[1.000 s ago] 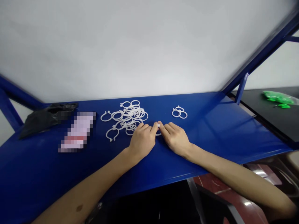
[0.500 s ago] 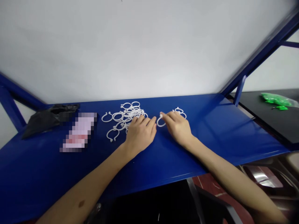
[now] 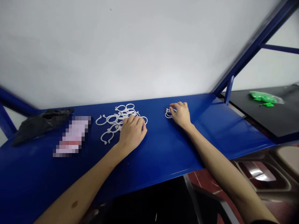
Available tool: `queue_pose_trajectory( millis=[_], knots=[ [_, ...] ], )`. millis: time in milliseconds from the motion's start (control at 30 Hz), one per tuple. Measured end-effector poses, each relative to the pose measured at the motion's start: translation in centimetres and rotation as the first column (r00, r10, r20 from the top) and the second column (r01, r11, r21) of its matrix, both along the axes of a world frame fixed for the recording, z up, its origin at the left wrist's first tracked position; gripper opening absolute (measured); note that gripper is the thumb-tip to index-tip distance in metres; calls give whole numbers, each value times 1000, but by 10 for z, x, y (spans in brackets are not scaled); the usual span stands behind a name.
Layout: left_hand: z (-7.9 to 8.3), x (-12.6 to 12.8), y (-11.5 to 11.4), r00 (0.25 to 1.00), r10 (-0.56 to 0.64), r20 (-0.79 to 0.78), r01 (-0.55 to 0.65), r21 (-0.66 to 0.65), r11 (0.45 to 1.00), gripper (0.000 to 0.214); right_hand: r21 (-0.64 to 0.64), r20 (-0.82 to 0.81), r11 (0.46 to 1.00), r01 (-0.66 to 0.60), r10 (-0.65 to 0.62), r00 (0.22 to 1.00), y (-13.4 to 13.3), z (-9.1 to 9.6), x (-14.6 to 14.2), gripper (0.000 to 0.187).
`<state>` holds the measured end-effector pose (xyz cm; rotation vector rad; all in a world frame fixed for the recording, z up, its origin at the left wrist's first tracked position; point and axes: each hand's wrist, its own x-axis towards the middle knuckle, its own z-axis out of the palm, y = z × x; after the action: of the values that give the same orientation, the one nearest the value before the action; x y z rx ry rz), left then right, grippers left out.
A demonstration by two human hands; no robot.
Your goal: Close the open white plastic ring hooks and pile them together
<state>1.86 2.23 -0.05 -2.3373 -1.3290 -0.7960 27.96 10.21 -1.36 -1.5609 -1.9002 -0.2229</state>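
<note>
A loose pile of white plastic rings [image 3: 111, 120], most with open ends, lies on the blue shelf [image 3: 163, 149]. My left hand [image 3: 131, 133] rests at the pile's right edge, fingers curled together with the tips down among the rings. What they grip is hidden. A small heap of closed white rings [image 3: 167, 113] lies further right. My right hand [image 3: 181, 113] is on that heap, its bent fingers pinching a white ring against it.
A black bag [image 3: 38, 122] and a blurred pink-white packet [image 3: 71, 136] lie on the shelf's left part. Blue frame posts [image 3: 245, 46] rise at the right. A black table [image 3: 268, 115] beyond holds a bag of green parts [image 3: 265, 97]. A white wall stands behind.
My hands met over one ring in the middle, then parted. The right hand carried that ring right to the small heap, and the left hand moved back to the big pile.
</note>
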Motion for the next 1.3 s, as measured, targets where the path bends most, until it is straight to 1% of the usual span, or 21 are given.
queue_pose_trajectory(
  millis=[100, 233, 300, 367, 400, 467, 500, 533, 567, 600, 633, 700, 767, 833, 867, 933, 967, 1000, 1067, 1200, 1300],
  knots=[
    [3, 3, -4, 995, -60, 75, 60, 0, 998, 13, 19, -4, 1000, 9, -9, 1000, -2, 1, -2, 27],
    [5, 2, -6, 985, -146, 96, 146, 4, 989, 13, 36, -21, 999, -26, 26, 999, -8, 10, -5, 26],
    [6, 2, -6, 981, -169, 91, 167, 24, 986, 12, 31, -59, 996, -82, 83, 995, -15, 15, -9, 26],
    [7, 2, -7, 977, -194, 92, 191, 46, 981, 12, -27, -133, 976, -215, 209, 969, -26, 20, -17, 27],
    [7, 3, -7, 973, -210, 95, 206, 56, 977, 12, -78, -186, 948, -310, 291, 938, -34, 21, -22, 27],
    [6, 4, -9, 966, -236, 102, 230, 72, 971, 12, -178, -329, 845, -505, 432, 839, -49, 21, -34, 29],
    [6, 5, -9, 964, -244, 105, 237, 79, 968, 12, -202, -411, 791, -578, 467, 783, -56, 21, -41, 30],
    [4, 5, -10, 962, -250, 109, 242, 84, 967, 11, -204, -489, 751, -629, 478, 729, -63, 20, -47, 30],
    [3, 6, -10, 961, -252, 115, 244, 86, 966, 10, -191, -557, 727, -660, 473, 682, -68, 19, -53, 29],
    [2, 6, -10, 960, -249, 130, 240, 84, 967, 10, -169, -613, 718, -675, 460, 643, -71, 19, -58, 27],
    [1, 6, -11, 959, -235, 158, 226, 76, 971, 8, -146, -655, 719, -680, 444, 611, -74, 18, -61, 25],
    [-1, 6, -11, 947, -180, 267, 175, 43, 984, 5, -119, -703, 731, -672, 416, 576, -76, 19, -64, 25],
    [-2, 7, -11, 898, -106, 427, 131, -29, 991, 15, -119, -717, 737, -665, 399, 571, -75, 19, -64, 30],
    [-2, 9, -11, 827, -40, 560, 153, -156, 976, 22, -134, -709, 732, -668, 400, 580, -74, 19, -61, 33],
    [-1, 10, -11, 798, -9, 602, 183, -228, 956, 21, -136, -703, 726, -674, 409, 582, -74, 17, -61, 32],
    [-1, 12, -12, 765, 52, 642, 236, -354, 905, 12, -133, -688, 711, -690, 435, 581, -73, 15, -60, 30],
    [-1, 13, -12, 760, 75, 646, 248, -394, 885, 9, -134, -677, 705, -697, 449, 584, -74, 13, -60, 29],
    [-1, 14, -13, 759, 93, 644, 246, -416, 876, 12, -135, -661, 700, -701, 464, 590, -74, 13, -60, 28],
    [-3, 14, -15, 771, 102, 629, 212, -404, 890, 18, -143, -615, 695, -705, 495, 613, -76, 13, -60, 25],
    [-9, 13, -18, 827, 33, 561, 157, -287, 945, 21, -143, -504, 683, -716, 572, 647, -80, 15, -57, 22],
    [-14, 12, -19, 861, 2, 509, 143, -245, 959, 22, -150, -411, 665, -732, 631, 658, -82, 13, -54, 21]
  ],
)
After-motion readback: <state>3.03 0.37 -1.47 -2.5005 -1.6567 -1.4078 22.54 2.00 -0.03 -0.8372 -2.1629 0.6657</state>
